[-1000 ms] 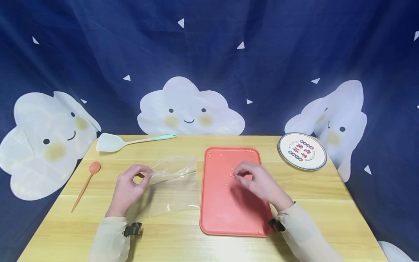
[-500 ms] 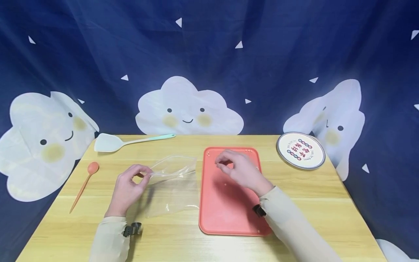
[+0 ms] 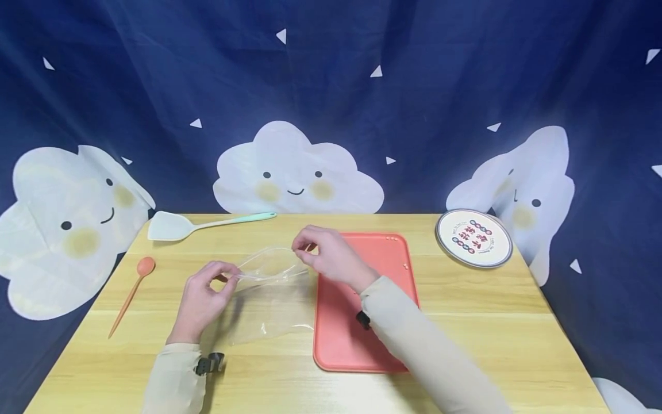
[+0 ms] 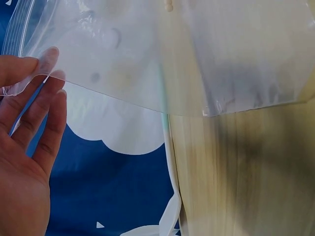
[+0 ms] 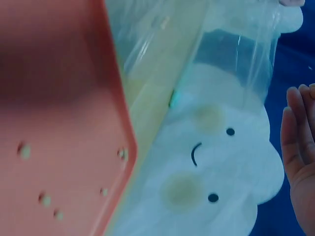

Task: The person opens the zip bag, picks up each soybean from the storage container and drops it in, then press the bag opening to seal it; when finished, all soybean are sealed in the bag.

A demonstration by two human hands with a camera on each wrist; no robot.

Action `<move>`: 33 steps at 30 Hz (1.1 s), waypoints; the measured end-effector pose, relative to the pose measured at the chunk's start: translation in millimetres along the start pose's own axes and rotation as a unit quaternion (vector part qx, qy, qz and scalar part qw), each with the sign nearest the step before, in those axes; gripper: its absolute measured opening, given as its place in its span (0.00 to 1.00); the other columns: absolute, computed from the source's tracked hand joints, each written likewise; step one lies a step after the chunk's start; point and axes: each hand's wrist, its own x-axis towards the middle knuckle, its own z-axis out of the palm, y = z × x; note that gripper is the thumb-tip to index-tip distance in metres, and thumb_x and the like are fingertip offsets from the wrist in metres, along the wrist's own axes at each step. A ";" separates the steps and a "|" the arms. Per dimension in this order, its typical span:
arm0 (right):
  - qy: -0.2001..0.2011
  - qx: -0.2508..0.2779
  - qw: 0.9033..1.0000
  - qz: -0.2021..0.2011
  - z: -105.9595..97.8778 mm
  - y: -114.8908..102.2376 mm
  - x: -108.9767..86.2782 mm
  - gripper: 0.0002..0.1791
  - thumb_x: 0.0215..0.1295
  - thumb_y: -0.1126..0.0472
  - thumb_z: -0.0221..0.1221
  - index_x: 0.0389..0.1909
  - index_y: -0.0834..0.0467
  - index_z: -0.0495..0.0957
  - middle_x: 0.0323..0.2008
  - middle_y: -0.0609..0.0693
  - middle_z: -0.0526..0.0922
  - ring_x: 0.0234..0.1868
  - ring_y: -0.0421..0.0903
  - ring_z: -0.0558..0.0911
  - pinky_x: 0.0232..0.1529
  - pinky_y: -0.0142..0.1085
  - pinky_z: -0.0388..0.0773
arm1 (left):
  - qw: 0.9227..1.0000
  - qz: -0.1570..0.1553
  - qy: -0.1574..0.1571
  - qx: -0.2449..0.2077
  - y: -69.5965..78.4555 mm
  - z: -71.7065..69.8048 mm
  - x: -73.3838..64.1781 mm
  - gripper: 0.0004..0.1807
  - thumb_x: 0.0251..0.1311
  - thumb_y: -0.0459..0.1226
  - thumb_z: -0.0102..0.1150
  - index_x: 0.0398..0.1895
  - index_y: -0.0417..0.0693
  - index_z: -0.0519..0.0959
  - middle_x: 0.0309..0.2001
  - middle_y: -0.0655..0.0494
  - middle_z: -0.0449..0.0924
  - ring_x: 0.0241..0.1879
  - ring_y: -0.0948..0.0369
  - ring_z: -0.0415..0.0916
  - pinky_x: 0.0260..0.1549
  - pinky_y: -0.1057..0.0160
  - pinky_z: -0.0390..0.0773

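Note:
My left hand pinches the left edge of the mouth of a clear zip bag; in the left wrist view, thumb and fingertips grip its plastic. A few small beige pieces show through the bag. Above the right end of the bag's mouth is my right hand, thumb and index fingertip together. A bit of a small pale bean shows at those fingertips, at the edge of the right wrist view. Several more pale beans lie on the red tray, partly hidden under my right arm.
A white spatula with a green-ended handle lies along the table's back edge. Far left lies an orange spoon. A round printed plate sits at the back right. A blue cloud-patterned curtain hangs behind.
My right hand has moved left from over the tray to the bag's mouth, its fingertips pinched. The left hand keeps its grip on the bag.

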 end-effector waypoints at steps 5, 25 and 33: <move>-0.022 0.006 1.000 -0.003 17.5 -3.4 13.1 0.06 0.65 0.68 0.61 0.38 0.54 0.81 0.37 0.42 0.81 0.39 0.36 0.79 0.44 0.32 0.79 | 1.000 -0.006 -0.002 0.003 0.3 -0.1 0.4 0.16 0.46 0.18 0.66 0.30 0.48 0.83 0.33 0.58 0.83 0.31 0.65 0.78 0.32 0.75 0.75; -0.043 -0.022 0.999 -0.002 15.2 -7.1 -7.5 0.09 0.67 0.64 0.61 0.47 0.56 0.82 0.44 0.42 0.81 0.48 0.42 0.79 0.53 0.34 0.75 | 1.000 -0.015 -0.005 0.005 0.1 -2.2 -4.8 0.15 0.47 0.19 0.67 0.31 0.48 0.83 0.34 0.59 0.83 0.31 0.64 0.78 0.30 0.73 0.76; -0.019 -0.041 0.999 0.018 -11.9 -2.8 -40.9 0.10 0.65 0.64 0.62 0.46 0.53 0.82 0.44 0.42 0.80 0.50 0.42 0.78 0.56 0.37 0.73 | 0.999 -0.033 0.002 -0.002 -0.4 -2.5 -6.9 0.16 0.47 0.19 0.66 0.31 0.49 0.83 0.34 0.59 0.83 0.31 0.64 0.78 0.29 0.76 0.75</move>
